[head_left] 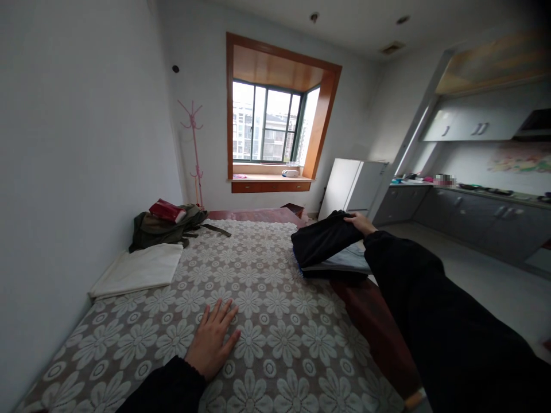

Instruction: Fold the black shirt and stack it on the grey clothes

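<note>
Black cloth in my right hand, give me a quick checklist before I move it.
1. Right hand gripping the black cloth: ok, fingers hold its right end.
2. Black cloth free of the grey cloth beneath: cannot tell; its left end may rest on the pile.
3. Pile well away from the table's right edge: not ok, it lies close.
4. Left hand free: ok, spread over the tablecloth, holding nothing.
5. Backpack apart from the pile: ok, by the left wall.
</note>
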`<state>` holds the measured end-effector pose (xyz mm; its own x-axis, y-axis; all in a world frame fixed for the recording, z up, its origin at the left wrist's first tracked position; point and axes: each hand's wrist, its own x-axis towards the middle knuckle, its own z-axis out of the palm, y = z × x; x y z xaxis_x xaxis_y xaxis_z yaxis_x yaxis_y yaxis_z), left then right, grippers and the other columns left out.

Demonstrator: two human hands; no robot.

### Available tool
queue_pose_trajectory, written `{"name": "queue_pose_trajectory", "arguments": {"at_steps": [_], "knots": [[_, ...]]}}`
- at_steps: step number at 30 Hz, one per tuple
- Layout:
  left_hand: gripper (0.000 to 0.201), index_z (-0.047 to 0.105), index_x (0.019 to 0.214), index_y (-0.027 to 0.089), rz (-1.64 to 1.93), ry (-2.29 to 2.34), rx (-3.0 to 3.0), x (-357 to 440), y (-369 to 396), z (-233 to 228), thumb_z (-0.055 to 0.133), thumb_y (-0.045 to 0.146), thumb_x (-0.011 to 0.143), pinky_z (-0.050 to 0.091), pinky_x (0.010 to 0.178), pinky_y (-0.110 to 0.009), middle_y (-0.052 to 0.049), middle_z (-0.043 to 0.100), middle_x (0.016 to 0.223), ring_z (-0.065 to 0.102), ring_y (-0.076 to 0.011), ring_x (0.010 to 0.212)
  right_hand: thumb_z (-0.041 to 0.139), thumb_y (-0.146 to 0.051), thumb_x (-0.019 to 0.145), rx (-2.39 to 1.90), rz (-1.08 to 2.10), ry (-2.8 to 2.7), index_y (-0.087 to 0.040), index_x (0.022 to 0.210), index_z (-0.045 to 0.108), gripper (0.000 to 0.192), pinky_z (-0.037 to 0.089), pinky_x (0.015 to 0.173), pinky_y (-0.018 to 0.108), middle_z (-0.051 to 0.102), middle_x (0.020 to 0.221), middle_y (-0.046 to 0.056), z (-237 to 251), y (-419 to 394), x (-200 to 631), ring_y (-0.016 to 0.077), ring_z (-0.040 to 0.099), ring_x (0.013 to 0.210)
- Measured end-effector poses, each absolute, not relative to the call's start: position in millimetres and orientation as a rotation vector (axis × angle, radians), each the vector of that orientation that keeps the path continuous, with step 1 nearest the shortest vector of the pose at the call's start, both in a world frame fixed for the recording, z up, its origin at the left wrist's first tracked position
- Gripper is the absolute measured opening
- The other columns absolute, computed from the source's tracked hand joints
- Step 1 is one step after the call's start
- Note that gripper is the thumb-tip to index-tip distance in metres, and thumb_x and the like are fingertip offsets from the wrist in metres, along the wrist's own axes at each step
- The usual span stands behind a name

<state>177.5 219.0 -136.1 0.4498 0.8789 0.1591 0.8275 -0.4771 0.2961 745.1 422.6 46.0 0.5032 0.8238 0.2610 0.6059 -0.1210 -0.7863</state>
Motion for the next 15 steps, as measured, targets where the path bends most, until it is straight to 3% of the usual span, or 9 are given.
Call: {"name": "queue_pose_trajectory", "arguments": {"at_steps": [8,15], "knots": [[0.057,0.044,0.148,0.031,0.355,1.522,2.482,181,217,-127,0.038,0.055,0.097,0.021,0.123,-0.058,-0.002,0.038,0.161,0.023,-0.0287,0.152,0.066,-0.023,0.077,-2.044,0.177,-1.228,-0.012,0.093,0.066,0.020,0.054,0.083,0.036,0.073,0.095,0.015,6,405,766,0.0262,0.068,0.090],[0.057,0.045,0.148,0.030,0.375,1.523,2.492,181,217,-127,0.038,0.055,0.097,0.022,0.122,-0.060,-0.004,0.038,0.160,0.025,-0.0301,0.151,0.055,-0.022,0.083,-2.154,-0.023,-1.428,-0.017,0.132,0.055,0.050,0.050,0.096,0.035,0.070,0.120,0.013,-35,384,768,0.0266,0.066,0.107]]}}
